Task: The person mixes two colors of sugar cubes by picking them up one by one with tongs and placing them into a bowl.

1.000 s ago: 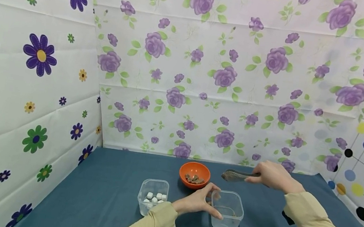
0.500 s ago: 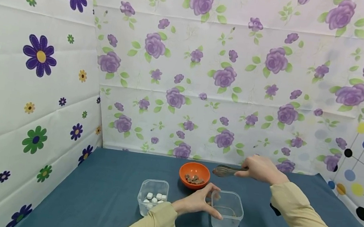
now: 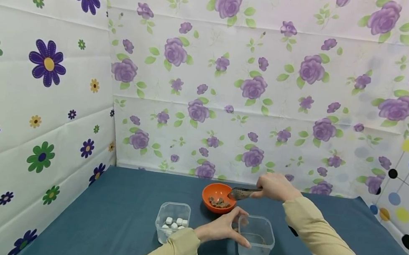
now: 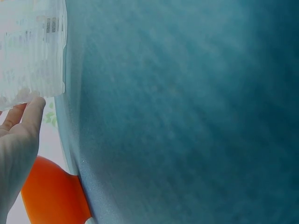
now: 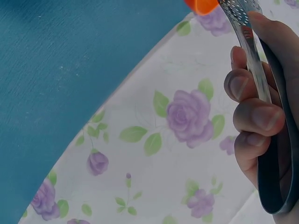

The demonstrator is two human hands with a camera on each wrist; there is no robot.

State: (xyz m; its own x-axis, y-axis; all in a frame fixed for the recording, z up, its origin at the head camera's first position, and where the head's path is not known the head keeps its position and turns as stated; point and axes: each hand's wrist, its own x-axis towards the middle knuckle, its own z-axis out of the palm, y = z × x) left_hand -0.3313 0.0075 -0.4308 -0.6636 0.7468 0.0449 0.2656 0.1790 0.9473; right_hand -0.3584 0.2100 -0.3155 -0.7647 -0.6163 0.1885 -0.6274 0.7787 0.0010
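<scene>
My right hand [image 3: 277, 187] grips metal tongs [image 3: 244, 194] by their arms, their heads over the right rim of an orange bowl [image 3: 206, 200]. Small brown pieces [image 3: 220, 203] lie in the bowl. In the right wrist view, the tongs [image 5: 258, 70] show pierced heads and a bent end, with fingers and thumb wrapped round them. Thumb and fingers of my left hand [image 3: 221, 227] hold the left side of a clear plastic container [image 3: 254, 253], which has a small brown bit near its bottom. The left wrist view shows fingertips at the container's [image 4: 32, 56] edge.
A second clear container [image 3: 159, 225] with white cubes [image 3: 174, 225] stands to the left, beside my left forearm. All stand on a blue cloth-covered table [image 3: 119, 210]. Flowered sheets [image 3: 187, 142] hang behind and at the left; a dotted sheet [image 3: 408, 201] hangs at the right.
My right hand has moved left with the tongs, from above the right container's far side to the bowl's rim. The left hand and its container have stayed put.
</scene>
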